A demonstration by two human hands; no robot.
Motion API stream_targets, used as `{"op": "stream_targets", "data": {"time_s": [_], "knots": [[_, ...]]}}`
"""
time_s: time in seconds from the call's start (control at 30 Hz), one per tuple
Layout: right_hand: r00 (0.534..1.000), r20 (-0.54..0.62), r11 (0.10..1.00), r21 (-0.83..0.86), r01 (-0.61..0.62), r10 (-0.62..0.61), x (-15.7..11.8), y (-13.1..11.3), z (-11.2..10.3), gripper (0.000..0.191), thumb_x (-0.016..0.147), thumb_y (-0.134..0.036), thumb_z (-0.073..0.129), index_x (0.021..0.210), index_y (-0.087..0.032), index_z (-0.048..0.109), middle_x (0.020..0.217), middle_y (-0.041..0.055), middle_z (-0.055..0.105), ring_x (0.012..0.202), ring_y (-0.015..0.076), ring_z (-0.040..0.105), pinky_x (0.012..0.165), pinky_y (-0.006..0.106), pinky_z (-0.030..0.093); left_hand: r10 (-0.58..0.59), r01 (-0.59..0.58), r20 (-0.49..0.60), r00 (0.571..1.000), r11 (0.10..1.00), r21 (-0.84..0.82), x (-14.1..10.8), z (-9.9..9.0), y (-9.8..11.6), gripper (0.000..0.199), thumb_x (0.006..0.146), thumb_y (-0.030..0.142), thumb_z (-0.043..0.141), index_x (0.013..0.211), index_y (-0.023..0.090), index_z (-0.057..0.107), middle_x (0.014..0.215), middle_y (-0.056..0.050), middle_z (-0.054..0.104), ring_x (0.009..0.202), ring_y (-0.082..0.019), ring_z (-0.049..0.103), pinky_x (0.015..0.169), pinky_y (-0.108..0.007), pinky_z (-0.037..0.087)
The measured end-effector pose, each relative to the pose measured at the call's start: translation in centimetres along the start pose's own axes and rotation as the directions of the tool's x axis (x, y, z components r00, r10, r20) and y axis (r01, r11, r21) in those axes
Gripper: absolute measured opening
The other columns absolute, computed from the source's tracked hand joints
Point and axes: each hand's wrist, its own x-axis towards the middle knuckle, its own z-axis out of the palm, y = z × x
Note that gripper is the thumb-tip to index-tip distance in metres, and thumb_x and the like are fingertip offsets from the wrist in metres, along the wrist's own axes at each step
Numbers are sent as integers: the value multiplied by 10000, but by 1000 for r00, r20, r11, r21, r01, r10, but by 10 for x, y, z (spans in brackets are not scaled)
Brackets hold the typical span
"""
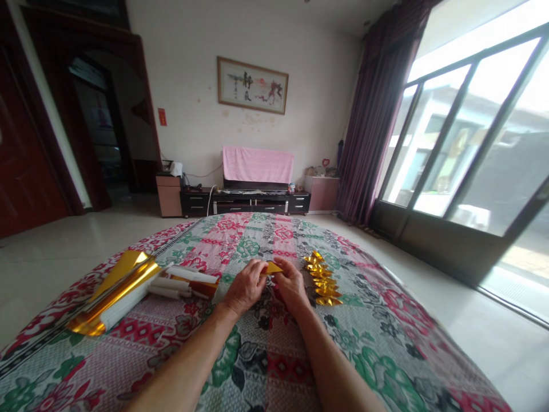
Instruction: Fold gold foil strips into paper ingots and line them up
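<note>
A small piece of gold foil paper (273,268) is held between my two hands above the patterned cloth. My left hand (247,285) pinches its left end, fingers closed. On the other end, my right hand (292,281) is closed too, with thumb and fingers together. Several folded gold pieces (324,281) lie in a column just right of my right hand. Rolled and loose gold foil sheets (128,286) rest on the left side, and white paper rolls (171,285) lie between them and my left hand.
A floral cloth (377,355) covers the rounded surface under my arms. Beyond it stands a low black cabinet (257,207) with a pink cloth (258,165) above it. Glass doors (467,143) are at the right, a red door (26,149) at the left.
</note>
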Motion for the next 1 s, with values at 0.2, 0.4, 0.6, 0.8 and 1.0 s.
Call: {"op": "stream_targets", "data": {"time_s": [0.2,0.4,0.6,0.8,1.0], "knots": [[999,-1,999,5,50,-50,0,3,0,382,633,-223,506,1001,-161,585,927,45,662,793,156,612,727,272,497,-24,20,-45,999,997,-76,0,2,-2,195,784,79,473,950,172,517,904,-57,575,862,-157,557,789,-277,477],[997,23,996,62,71,-72,2,10,0,346,611,-186,545,951,-179,610,908,27,665,815,161,615,791,290,486,-41,28,-104,994,992,-123,0,3,-5,201,753,41,470,894,165,541,841,-47,580,793,-146,566,737,-263,483],[997,47,996,73,50,-53,1,7,2,326,623,-188,561,945,-185,610,901,21,673,824,168,627,814,305,488,21,-31,-129,991,997,-72,0,5,-8,216,770,43,444,915,158,556,881,-59,585,862,-158,558,794,-287,481],[997,63,996,75,49,-54,-1,5,6,320,642,-226,580,959,-186,575,928,38,679,857,179,637,818,309,489,55,-56,-157,986,998,-5,-1,6,-12,240,809,70,406,956,161,573,915,-68,572,894,-159,557,814,-290,483],[997,30,996,51,70,-71,-4,0,7,358,629,-204,560,981,-188,501,867,34,679,764,167,644,733,292,498,61,-67,-176,982,997,-26,-1,7,-13,227,795,62,417,925,175,563,902,-53,557,894,-154,554,812,-285,479]]}}
